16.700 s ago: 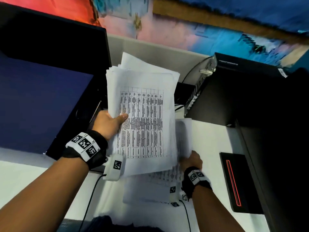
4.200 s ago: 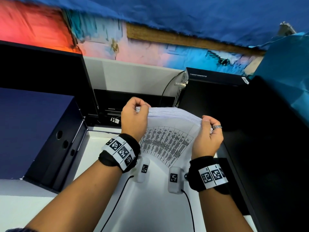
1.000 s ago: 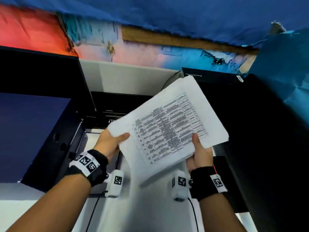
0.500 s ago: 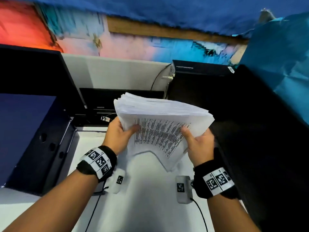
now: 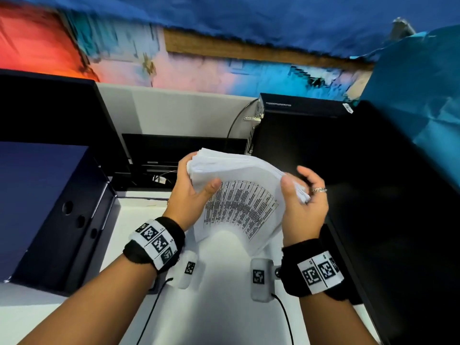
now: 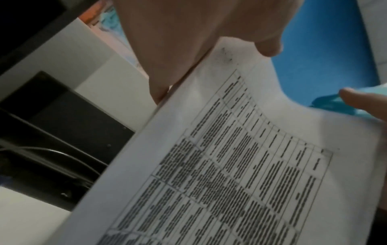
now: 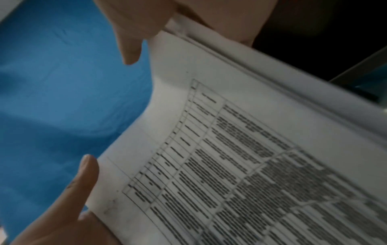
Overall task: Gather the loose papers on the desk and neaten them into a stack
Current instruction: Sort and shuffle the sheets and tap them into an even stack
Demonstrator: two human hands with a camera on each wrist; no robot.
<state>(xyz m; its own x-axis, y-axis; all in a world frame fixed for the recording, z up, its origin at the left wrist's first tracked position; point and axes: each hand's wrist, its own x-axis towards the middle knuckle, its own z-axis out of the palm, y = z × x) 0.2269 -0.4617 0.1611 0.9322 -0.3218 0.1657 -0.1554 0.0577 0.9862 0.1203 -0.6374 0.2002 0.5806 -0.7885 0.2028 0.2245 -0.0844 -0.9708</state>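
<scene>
White papers (image 5: pixel 239 192), the top sheet printed with a table, stood bowed above the desk (image 5: pixel 219 307), held up between both hands. The left hand (image 5: pixel 191 192) gripped the left edge, thumb curled over the front. The right hand (image 5: pixel 302 207) held the right edge with thumb in front and fingers loosely bent behind. Dark boxes flanked the desk.

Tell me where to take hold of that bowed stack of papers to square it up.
Take the stack of papers by its two short side edges, one hand from the left, the other hand from the right. The sheets arch upward between the hands and fan unevenly at the top, so side grips let them be tapped level.
</scene>
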